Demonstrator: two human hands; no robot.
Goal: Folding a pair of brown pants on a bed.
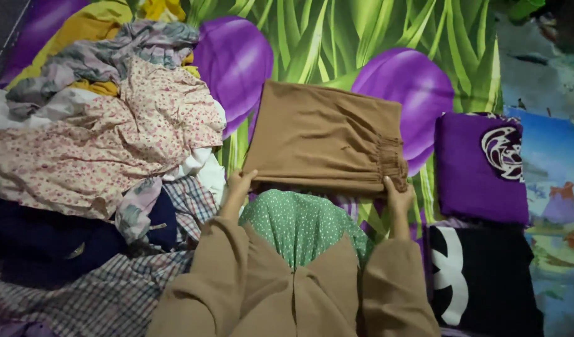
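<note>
A folded tan garment [324, 134] with an elastic waistband on its right side lies on the flowered bedsheet in front of me. My left hand [238, 185] grips its near left corner. My right hand [398, 196] grips its near right corner, just below the gathered waistband. Both arms are in tan sleeves. A green dotted cloth [299, 221] hangs down between my arms.
A loose heap of unfolded clothes [100, 137], floral, checked and dark blue, fills the left. On the right lie a folded purple cloth [477, 171] with a white pattern and a folded black one [486, 281]. The bedsheet [337, 37] is green with purple flowers.
</note>
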